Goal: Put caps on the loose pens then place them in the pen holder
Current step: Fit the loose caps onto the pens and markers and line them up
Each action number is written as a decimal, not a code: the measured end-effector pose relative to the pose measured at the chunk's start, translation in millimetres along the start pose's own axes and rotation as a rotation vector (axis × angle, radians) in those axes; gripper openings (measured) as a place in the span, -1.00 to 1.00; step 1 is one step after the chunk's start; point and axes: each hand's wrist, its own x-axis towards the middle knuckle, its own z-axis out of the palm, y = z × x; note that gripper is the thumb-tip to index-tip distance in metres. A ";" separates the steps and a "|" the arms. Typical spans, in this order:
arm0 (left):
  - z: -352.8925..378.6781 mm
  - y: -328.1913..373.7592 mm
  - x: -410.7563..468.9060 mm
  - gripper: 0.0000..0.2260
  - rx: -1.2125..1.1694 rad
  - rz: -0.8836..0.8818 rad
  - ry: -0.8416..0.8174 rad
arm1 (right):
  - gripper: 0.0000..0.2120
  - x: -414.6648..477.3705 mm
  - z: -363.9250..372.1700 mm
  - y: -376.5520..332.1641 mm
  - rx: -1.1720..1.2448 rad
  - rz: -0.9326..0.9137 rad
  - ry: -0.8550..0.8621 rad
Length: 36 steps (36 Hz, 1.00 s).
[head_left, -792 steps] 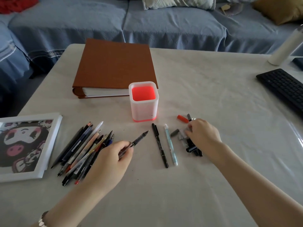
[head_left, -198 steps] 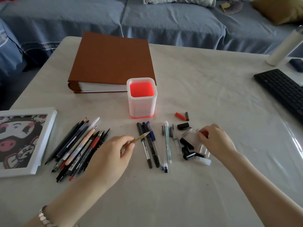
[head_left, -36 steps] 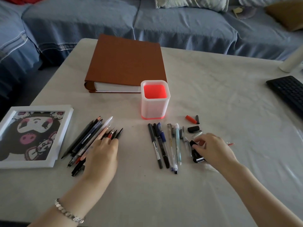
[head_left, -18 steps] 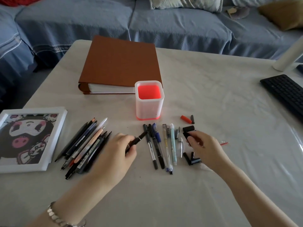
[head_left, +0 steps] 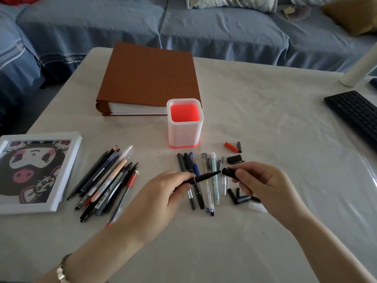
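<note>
A black pen (head_left: pixel 206 177) is held in the left hand (head_left: pixel 163 193), with the fingers curled round its back end. Its tip is pointed to the right. A black cap (head_left: pixel 228 172) is pinched in the fingertips of the right hand (head_left: pixel 263 184). The cap is held right at the pen tip, but it cannot be told if they touch. Both are held above a row of pens (head_left: pixel 214 168) laid side by side on the worktop (head_left: pixel 265 119). The pen holder (head_left: pixel 184 131), white with red inside, is stood just beyond that row. A pile of pens (head_left: pixel 108 180) is spread out to the left. Loose caps are seen right of the row: a red cap (head_left: pixel 230 146), a second black cap (head_left: pixel 234 159), and more caps (head_left: pixel 238 199) by the right hand. A brown binder (head_left: pixel 149 78) is laid behind the holder. A picture frame (head_left: pixel 61 170) is set at the left edge, and a keyboard (head_left: pixel 355 113) at the far right.
</note>
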 end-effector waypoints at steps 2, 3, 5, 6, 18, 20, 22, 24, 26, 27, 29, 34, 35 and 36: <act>-1.0 1.0 -0.1 -0.75 0.011 0.011 -0.023 | -0.76 -1.0 -0.5 -0.3 -0.084 -0.057 -0.002; -0.9 1.3 -0.4 -0.75 0.015 0.016 -0.031 | -0.76 -1.6 -0.7 -0.2 -0.126 -0.081 -0.009; -0.1 2.0 -0.7 -0.74 0.026 0.028 -0.038 | -0.78 -2.4 -0.6 0.6 -0.226 -0.134 -0.038; 0.3 2.4 -0.9 -0.74 0.034 0.036 -0.042 | -0.80 -2.5 0.0 1.2 -0.280 -0.167 -0.056; 6.4 5.6 -0.9 -0.78 0.190 0.153 -0.079 | -0.82 -10.1 16.8 8.3 -0.426 -0.377 -0.060; 7.0 6.3 -0.1 -0.76 0.174 0.155 -0.088 | -0.85 -11.5 19.0 8.7 -0.465 -0.419 -0.043; 9.0 6.7 0.0 -0.75 0.135 0.144 -0.096 | -0.89 -12.9 19.9 9.8 -0.484 -0.461 -0.036; 11.3 8.0 -1.9 -0.80 0.053 0.089 -0.103 | -0.85 -15.3 19.8 11.7 -0.466 -0.473 -0.041; 13.7 11.1 -3.7 -0.87 -0.054 0.017 -0.111 | -0.82 -17.2 19.3 14.1 -0.448 -0.457 -0.067; 14.9 12.4 -3.6 -0.89 -0.069 -0.020 -0.125 | -0.80 -17.5 19.0 15.4 -0.451 -0.437 -0.088; 18.5 11.1 -2.4 -0.91 -0.013 -0.095 -0.179 | -0.82 -15.2 18.6 19.3 -0.485 -0.342 -0.156; 25.6 -8.8 4.9 -0.78 0.166 -0.189 -0.138 | -0.83 4.0 2.3 34.2 -0.671 -0.122 -0.125; 22.9 -11.5 6.6 -0.80 0.157 -0.230 -0.080 | -0.82 10.0 -6.6 36.5 -0.701 -0.093 -0.047; 19.5 -13.9 7.8 -0.85 0.140 -0.269 -0.023 | -0.82 16.5 -17.0 39.1 -0.731 -0.048 0.038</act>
